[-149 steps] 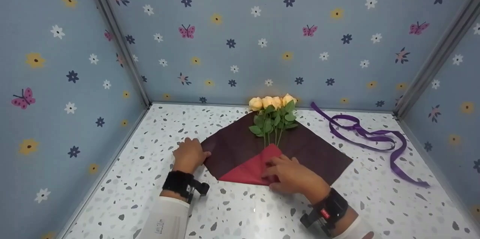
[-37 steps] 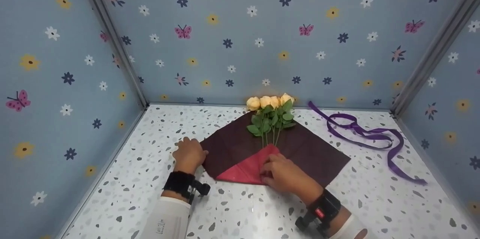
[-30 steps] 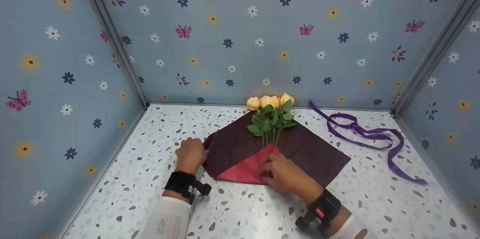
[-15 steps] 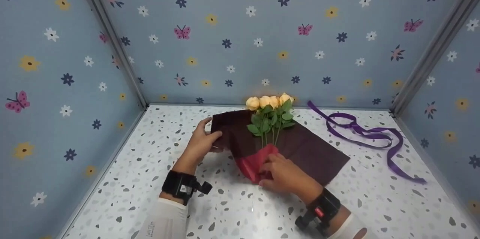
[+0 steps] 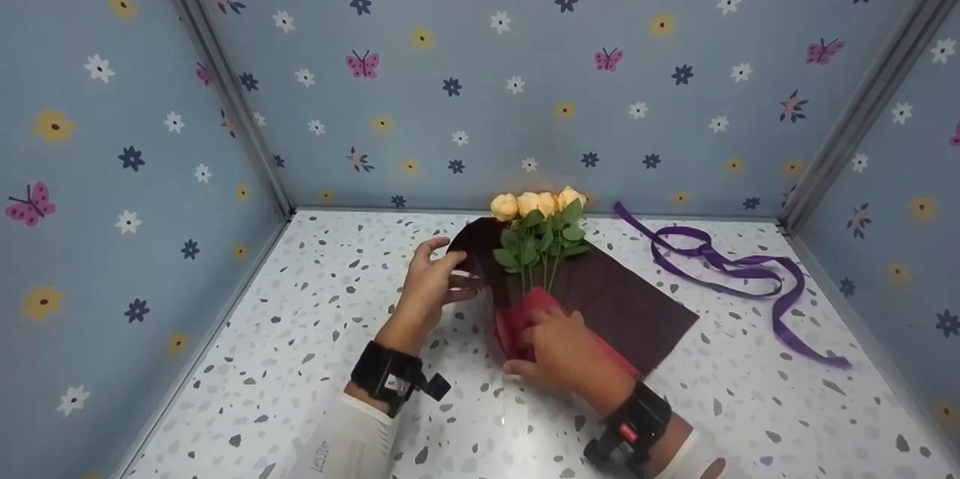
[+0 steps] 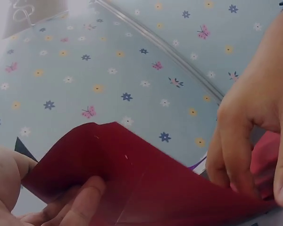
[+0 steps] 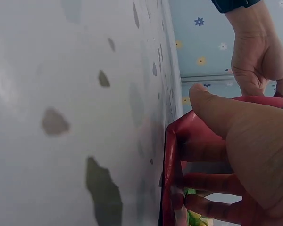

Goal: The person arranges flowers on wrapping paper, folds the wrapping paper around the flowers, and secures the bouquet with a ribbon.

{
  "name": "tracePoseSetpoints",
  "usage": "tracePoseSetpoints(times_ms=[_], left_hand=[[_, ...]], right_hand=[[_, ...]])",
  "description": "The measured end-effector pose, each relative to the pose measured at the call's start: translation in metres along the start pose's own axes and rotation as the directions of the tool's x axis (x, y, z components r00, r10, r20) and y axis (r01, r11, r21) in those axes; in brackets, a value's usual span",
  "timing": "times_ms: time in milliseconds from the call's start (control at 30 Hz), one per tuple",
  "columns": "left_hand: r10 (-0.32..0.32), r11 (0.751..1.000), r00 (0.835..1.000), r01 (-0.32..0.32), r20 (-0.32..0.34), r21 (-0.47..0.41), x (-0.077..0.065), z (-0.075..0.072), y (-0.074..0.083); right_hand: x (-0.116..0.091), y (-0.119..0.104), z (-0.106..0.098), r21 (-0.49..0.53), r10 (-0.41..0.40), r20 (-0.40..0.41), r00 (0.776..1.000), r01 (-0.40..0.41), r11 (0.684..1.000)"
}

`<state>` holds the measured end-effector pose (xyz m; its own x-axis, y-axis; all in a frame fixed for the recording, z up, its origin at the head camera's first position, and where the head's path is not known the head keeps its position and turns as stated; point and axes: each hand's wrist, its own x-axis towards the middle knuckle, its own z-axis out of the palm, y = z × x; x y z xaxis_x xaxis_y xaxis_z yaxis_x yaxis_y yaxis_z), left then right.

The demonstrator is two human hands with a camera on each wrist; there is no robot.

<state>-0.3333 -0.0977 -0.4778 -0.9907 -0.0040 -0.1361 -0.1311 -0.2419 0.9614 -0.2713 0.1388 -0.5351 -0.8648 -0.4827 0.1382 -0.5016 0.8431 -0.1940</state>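
A sheet of wrapping paper (image 5: 637,306), dark on its inner face and red on the other, lies under several peach roses (image 5: 536,205) with green leaves and thin stems. My left hand (image 5: 431,284) grips its left edge between thumb and fingers, and that side curves up toward the stems. The raised red face (image 6: 118,174) fills the lower left wrist view. My right hand (image 5: 562,351) presses the folded red flap (image 5: 517,317) over the lower stems with fairly straight fingers. In the right wrist view those fingers (image 7: 212,183) lie against the red paper. The stem ends are hidden.
A purple ribbon (image 5: 791,314) lies loosely curled on the speckled white table (image 5: 300,329), right of the paper. Blue patterned panels (image 5: 480,118) enclose the back and both sides. The rose heads sit close to the back panel.
My left hand has lifted the paper's left corner off the table and carried it rightward, curling it toward the stems. My right hand stays on the flap. The roses and ribbon keep their places.
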Motion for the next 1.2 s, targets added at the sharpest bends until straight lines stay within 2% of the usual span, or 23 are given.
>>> tracePoseSetpoints(times_ms=[100,200,300,367,600,767,833,900,933,1000,1067,1133,1200], left_hand=[[-0.003,1.0,1.0,0.003,-0.001,-0.013,-0.001,0.004,0.001],[0.008,1.0,1.0,-0.008,-0.001,-0.022,-0.001,0.006,0.001],[0.017,0.999,1.0,-0.017,0.008,-0.038,-0.001,0.008,0.0],[0.023,0.999,0.999,-0.022,0.022,-0.049,-0.001,0.009,-0.001],[0.047,0.999,0.997,-0.046,0.066,-0.022,-0.001,0.011,-0.003],[0.098,0.989,0.993,-0.105,0.07,0.105,-0.002,0.015,-0.008],[0.107,0.971,0.992,-0.118,0.062,0.209,-0.001,0.016,-0.016],[0.099,0.925,0.992,-0.122,0.082,0.359,-0.001,0.018,-0.026],[0.099,0.884,0.989,-0.138,0.11,0.446,0.0,0.018,-0.032],[0.078,0.783,0.979,-0.176,0.186,0.597,-0.001,0.019,-0.045],[0.056,0.682,0.959,-0.24,0.278,0.691,-0.003,0.021,-0.055],[0.043,0.616,0.932,-0.308,0.359,0.725,-0.005,0.023,-0.063],[0.03,0.587,0.912,-0.347,0.409,0.731,-0.008,0.027,-0.068]], right_hand=[[0.002,-0.002,0.001,-0.01,-0.026,-0.038,0.999,0.026,1.0],[0.003,-0.004,0.001,0.0,-0.026,-0.038,0.999,0.026,1.0],[0.004,-0.006,0.0,0.048,-0.009,-0.029,1.0,0.011,0.999],[0.005,-0.007,0.0,0.122,0.011,-0.037,0.999,-0.007,0.993],[0.007,-0.005,0.0,0.362,0.062,-0.128,0.99,-0.012,0.932],[0.008,0.003,-0.003,0.476,0.196,-0.097,0.976,-0.127,0.87],[0.008,0.007,-0.005,0.529,0.262,-0.042,0.964,-0.201,0.825],[0.008,0.011,-0.006,0.613,0.297,0.038,0.954,-0.257,0.747],[0.008,0.013,-0.006,0.662,0.307,0.083,0.948,-0.283,0.694],[0.008,0.018,-0.006,0.75,0.315,0.17,0.934,-0.33,0.574],[0.009,0.021,-0.006,0.819,0.297,0.245,0.923,-0.361,0.446],[0.008,0.025,-0.006,0.858,0.27,0.3,0.915,-0.383,0.342],[0.008,0.028,-0.006,0.872,0.236,0.341,0.91,-0.4,0.282]])
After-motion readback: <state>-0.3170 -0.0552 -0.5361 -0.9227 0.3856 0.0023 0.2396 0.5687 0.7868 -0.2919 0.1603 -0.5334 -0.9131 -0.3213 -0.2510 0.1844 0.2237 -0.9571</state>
